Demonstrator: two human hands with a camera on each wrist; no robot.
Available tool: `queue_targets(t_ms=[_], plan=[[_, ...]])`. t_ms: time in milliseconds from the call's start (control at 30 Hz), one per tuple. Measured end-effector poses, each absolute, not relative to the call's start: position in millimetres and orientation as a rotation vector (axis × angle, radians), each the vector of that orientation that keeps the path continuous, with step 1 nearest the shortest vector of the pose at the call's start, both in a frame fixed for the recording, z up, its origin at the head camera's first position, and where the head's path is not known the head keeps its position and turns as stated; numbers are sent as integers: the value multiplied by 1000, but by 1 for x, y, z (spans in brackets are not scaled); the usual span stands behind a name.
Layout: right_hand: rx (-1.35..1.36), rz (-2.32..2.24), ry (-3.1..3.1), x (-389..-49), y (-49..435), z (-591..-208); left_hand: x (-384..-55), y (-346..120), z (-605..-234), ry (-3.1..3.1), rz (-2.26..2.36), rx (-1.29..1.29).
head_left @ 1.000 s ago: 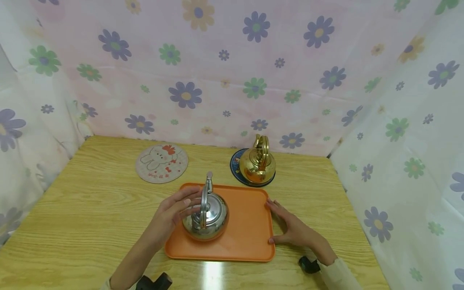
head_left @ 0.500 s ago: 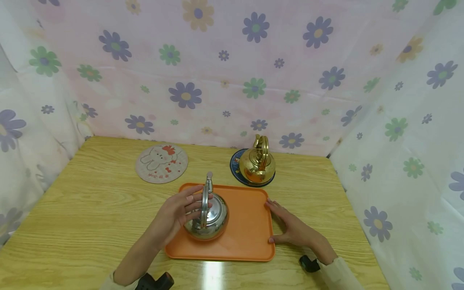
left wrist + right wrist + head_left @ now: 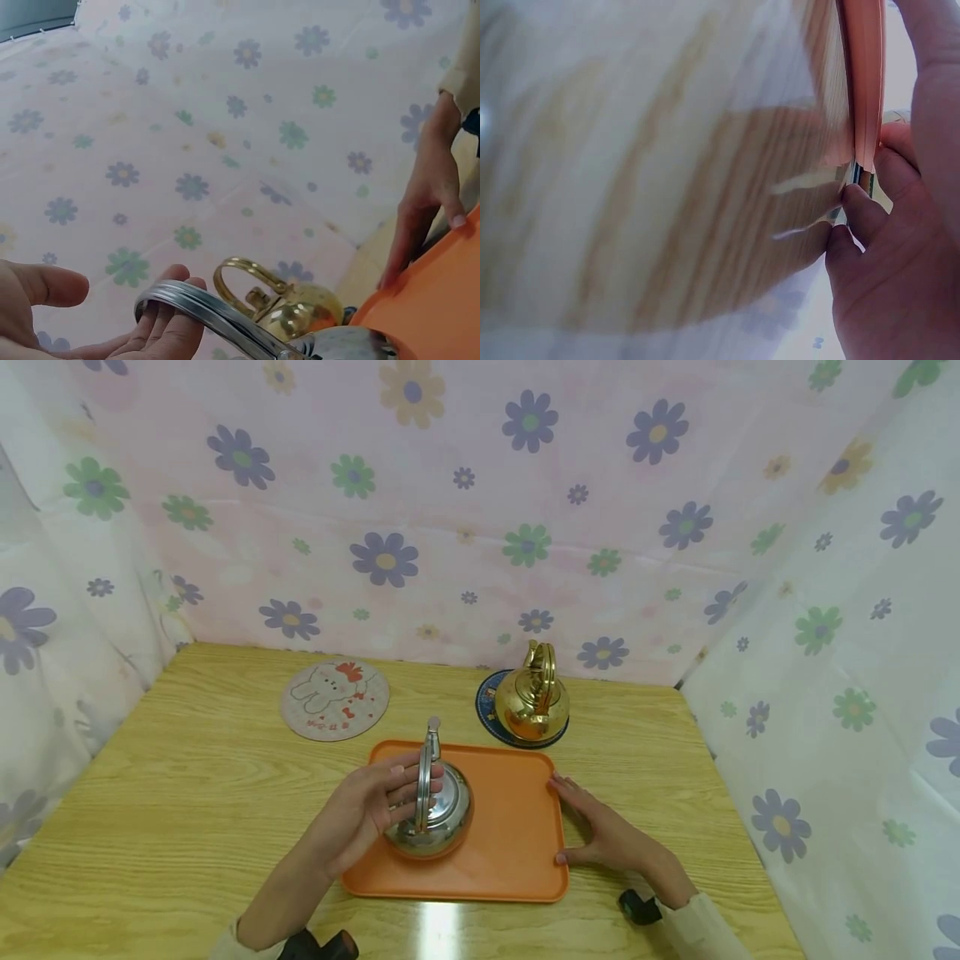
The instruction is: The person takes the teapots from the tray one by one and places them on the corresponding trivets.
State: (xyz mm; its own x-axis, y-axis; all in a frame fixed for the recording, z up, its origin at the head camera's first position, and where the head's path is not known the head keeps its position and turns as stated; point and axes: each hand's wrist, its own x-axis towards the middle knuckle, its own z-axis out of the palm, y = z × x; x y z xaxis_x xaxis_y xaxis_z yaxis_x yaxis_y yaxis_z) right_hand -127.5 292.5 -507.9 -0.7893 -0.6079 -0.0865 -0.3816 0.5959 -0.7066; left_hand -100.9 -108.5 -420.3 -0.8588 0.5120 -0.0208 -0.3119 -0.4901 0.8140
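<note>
A silver kettle (image 3: pixel 448 822) stands on the left half of an orange tray (image 3: pixel 513 843). My left hand (image 3: pixel 352 818) comes in from the left, its fingers slipped through under the kettle's arched handle (image 3: pixel 217 319). In the left wrist view the thumb (image 3: pixel 60 286) sticks out apart from the handle, and the fingers are not wrapped round it. At the tray's right edge, my right hand (image 3: pixel 615 839) touches the rim with spread fingertips and thumb. The right wrist view shows those fingers (image 3: pixel 862 214) low by the tabletop, beside the rim.
Behind the tray a gold kettle (image 3: pixel 521 714) sits on a round dark blue mat (image 3: pixel 486 710). A round pale mat with a rabbit picture (image 3: pixel 333 706) lies at the back left. Flowered cloth (image 3: pixel 465 510) hangs round the wooden table (image 3: pixel 187 793).
My left hand has moved right, and its fingers have passed further through under the silver kettle's handle. The right hand stays at the tray's rim; the kettle and tray have not shifted.
</note>
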Motion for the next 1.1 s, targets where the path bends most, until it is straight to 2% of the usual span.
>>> queue_targets(t_ms=[533, 1100], plan=[[-815, -987, 2512, -129, 293, -510, -107, -103, -426, 1572, 2212, 186], [-822, -949, 2544, -131, 294, -511, -108, -99, -423, 1648, 2166, 255]])
